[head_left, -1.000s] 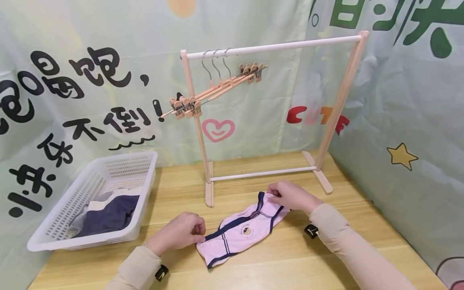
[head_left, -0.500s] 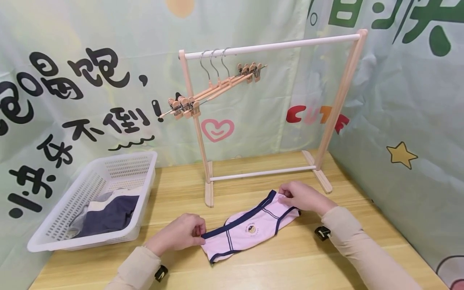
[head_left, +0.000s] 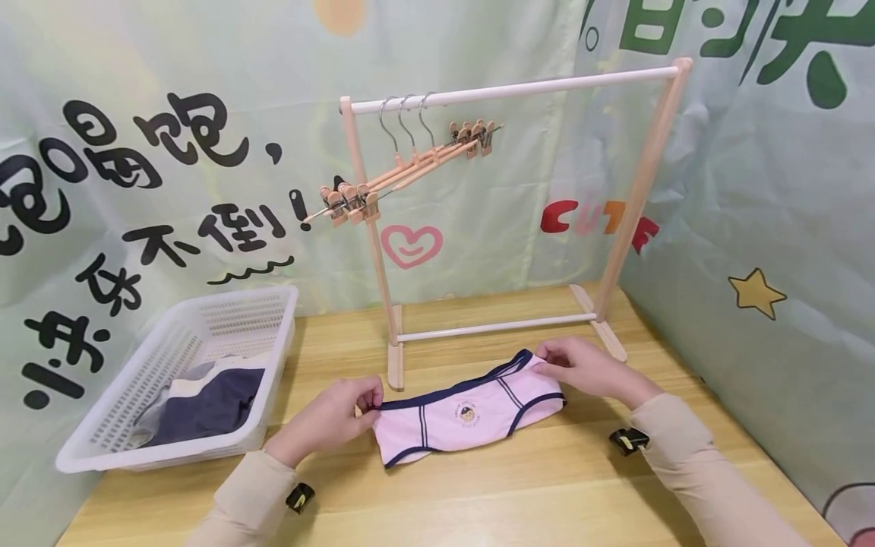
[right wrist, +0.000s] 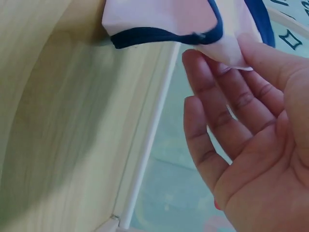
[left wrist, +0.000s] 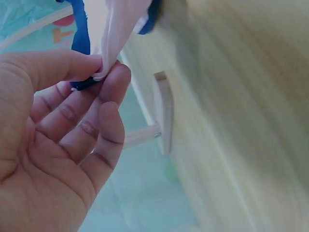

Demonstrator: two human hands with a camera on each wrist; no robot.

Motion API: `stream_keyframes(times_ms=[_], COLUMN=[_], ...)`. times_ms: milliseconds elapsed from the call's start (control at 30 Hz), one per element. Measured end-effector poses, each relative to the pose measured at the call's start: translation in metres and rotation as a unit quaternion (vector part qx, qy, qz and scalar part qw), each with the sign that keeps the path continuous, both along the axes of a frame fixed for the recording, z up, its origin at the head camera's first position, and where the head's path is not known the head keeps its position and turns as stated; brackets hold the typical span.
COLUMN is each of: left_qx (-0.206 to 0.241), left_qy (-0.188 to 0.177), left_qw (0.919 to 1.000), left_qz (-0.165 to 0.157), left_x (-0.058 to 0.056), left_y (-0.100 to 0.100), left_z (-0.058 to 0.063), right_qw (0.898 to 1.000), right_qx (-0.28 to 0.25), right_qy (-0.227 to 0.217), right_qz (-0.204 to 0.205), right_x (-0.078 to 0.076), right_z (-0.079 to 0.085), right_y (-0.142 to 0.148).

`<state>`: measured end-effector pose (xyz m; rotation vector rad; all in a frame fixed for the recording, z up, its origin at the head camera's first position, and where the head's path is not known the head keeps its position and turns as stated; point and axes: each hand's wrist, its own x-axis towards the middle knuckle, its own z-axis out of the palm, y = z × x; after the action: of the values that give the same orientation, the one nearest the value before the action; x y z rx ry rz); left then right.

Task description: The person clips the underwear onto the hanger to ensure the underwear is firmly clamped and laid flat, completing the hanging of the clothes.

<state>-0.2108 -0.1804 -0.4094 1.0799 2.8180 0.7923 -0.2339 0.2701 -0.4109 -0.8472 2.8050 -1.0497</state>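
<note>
Head view: pink briefs (head_left: 440, 431), navy trim (head_left: 424, 399), round emblem (head_left: 468, 413).

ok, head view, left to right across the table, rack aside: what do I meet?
White basket → left hand → pink briefs → right hand.

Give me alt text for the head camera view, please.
A left hand and right hand pinch opposite ends of a pink, navy-trimmed garment at a wooden table. Behind, clip hangers hang on a rack; beside it, a white basket holds clothes.
</note>
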Motion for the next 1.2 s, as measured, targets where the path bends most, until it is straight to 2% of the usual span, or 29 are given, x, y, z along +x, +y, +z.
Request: stream_keyframes(times_ms=[200,333,433,500,567,633,700,767,867,933,1000,1067,1200], left_qx=[0.008,0.023,0.075,0.119,0.164,0.194,0.211,0.205,0.156,0.109,0.064,0.026,-0.043], left_qy=[0.003,0.008,-0.018,-0.041,-0.057,-0.06,-0.063,-0.056,-0.034,-0.017,0.001,0.021,0.045], left_qw=[1.0,0.9996,0.9964,0.991,0.9839,0.9787,0.9754,0.9769,0.985,0.9913,0.9962,0.9992,0.9972], left_qz=[0.004,-0.013,-0.037,-0.045,-0.043,-0.03,-0.007,0.02,0.064,0.073,0.059,0.022,-0.041], left_x=[0.004,0.01,0.015,0.017,0.017,0.012,0.003,-0.009,-0.023,-0.026,-0.023,-0.017,-0.002], left_y=[-0.002,-0.006,-0.01,-0.011,-0.011,-0.009,-0.004,0.002,0.013,0.019,0.026,0.032,0.043], left_z=[0.02,0.037,0.049,0.056,0.062,0.064,0.06,0.049,0.026,0.012,0.003,-0.004,-0.012], right_qw=[1.0,0.999,0.996,0.994,0.992,0.993,0.995,0.997,0.997,0.995,0.993,0.992,0.99], right_qx=[-0.028,-0.052,-0.076,-0.096,-0.109,-0.111,-0.098,-0.07,0.004,0.044,0.075,0.093,0.125], right_qy=[-0.012,-0.012,0.007,0.012,0.012,0.007,0.005,0.01,0.034,0.045,0.058,0.062,0.066], right_qz=[-0.006,0.013,0.044,0.058,0.058,0.038,0.008,-0.026,-0.062,-0.072,-0.065,-0.051,-0.003], right_x=[0.018,0.035,0.047,0.053,0.056,0.053,0.045,0.032,0.015,0.01,0.011,0.016,0.026], right_z=[0.021,0.039,0.052,0.063,0.073,0.076,0.072,0.06,0.034,0.019,0.009,0.004,-0.002], right_y=[0.006,0.008,0.01,0.013,0.016,0.018,0.019,0.019,0.015,0.011,0.006,0.0,-0.012])
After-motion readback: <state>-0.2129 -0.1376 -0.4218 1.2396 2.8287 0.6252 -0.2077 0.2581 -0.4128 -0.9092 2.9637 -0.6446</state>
